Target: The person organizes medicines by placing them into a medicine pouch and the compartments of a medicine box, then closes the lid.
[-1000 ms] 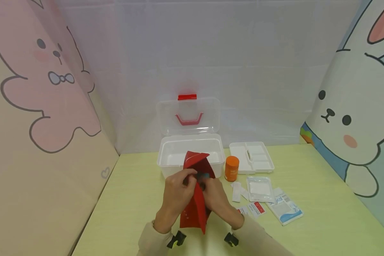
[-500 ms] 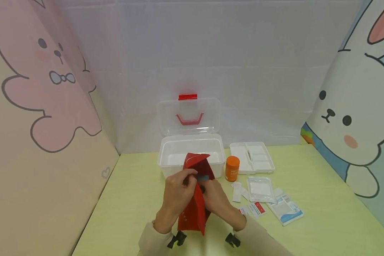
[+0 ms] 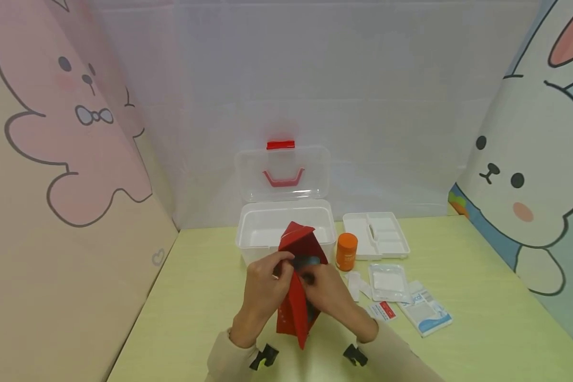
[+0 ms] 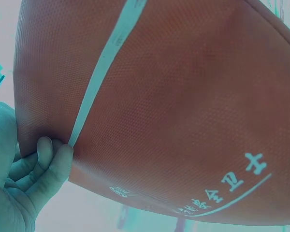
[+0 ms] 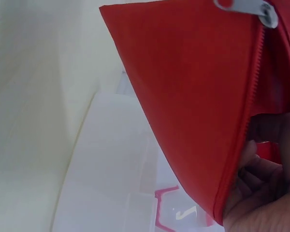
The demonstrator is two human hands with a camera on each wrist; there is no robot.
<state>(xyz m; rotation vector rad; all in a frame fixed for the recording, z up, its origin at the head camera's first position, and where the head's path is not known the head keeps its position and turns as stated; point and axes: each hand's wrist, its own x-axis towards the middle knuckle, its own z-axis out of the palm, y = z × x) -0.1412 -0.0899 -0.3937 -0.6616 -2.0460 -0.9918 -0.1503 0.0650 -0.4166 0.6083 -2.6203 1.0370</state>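
Red pouch (image 3: 298, 281) upright, long axis vertical, mouth upward, pinched by both hands' fingers (image 3: 279, 265).

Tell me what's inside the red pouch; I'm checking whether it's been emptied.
The red pouch is open at its zipper, held by the left hand and right hand. A dark, bluish thing shows at its mouth; the rest is covered by fabric and fingers.

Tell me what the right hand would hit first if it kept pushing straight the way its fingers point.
Probably the inside of the red pouch: the right hand already reaches into its open mouth, which the left hand holds. Depth inside is hidden.
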